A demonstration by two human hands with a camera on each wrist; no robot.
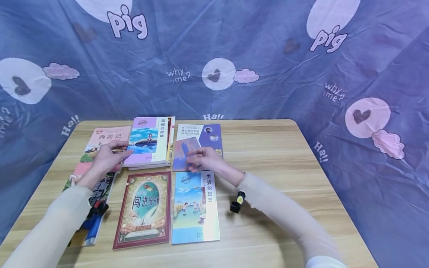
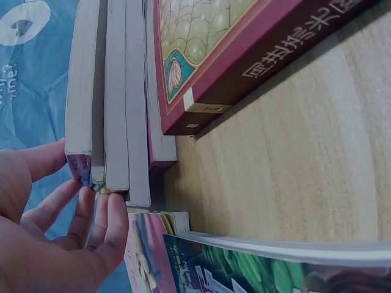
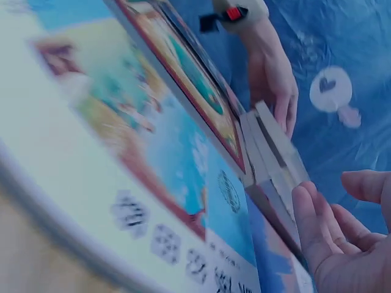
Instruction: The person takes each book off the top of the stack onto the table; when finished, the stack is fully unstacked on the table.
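A stack of books topped by a picture-covered one [image 1: 144,139] lies at the back left. My left hand [image 1: 110,158] is at its left side; in the left wrist view the thumb lies by the top book [image 2: 79,79] and the fingertips touch the ends of the books. The right hand [image 1: 207,162] hovers over a small blue and pink book [image 1: 182,149], which lies askew on a white and purple book [image 1: 214,136]. Its fingers are loosely bent near the stack's right side, with nothing seen between them in the right wrist view.
In front lie a red-bordered book [image 1: 144,212] and a light blue book [image 1: 196,212]. Under the left arm are a pink book [image 1: 114,134] and a dark-covered book [image 1: 104,190]. The wooden table [image 1: 268,149] stands against a blue printed cloth [image 1: 268,100].
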